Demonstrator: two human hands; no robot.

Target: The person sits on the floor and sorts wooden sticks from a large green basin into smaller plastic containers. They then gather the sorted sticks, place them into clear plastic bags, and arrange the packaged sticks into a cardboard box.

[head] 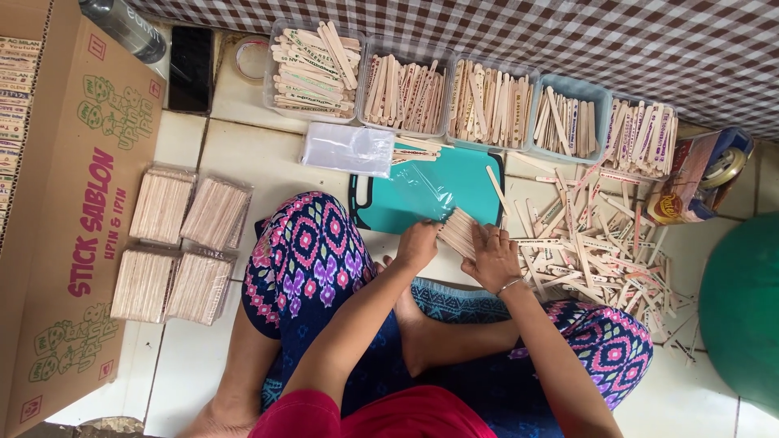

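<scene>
The person's red top [381,418] and patterned trousers [304,268] lay nearest, legs crossed on the tiled floor [243,154]. Both hands gripped one bundle of flat wooden sticks [457,233]: the left hand [418,245] closed on its near-left side, the right hand [492,258] pressed over its right side. The bundle's long axis ran away from the person toward the clear plastic bag [422,191] on the teal cutting board [475,170], just beyond the fingers. Along the floor's far edge, five clear tubs [403,93] held sorted sticks. Loose sticks [596,247] were heaped to the right; four wrapped packs [182,243] lay left, beside a cardboard box [77,219].
</scene>
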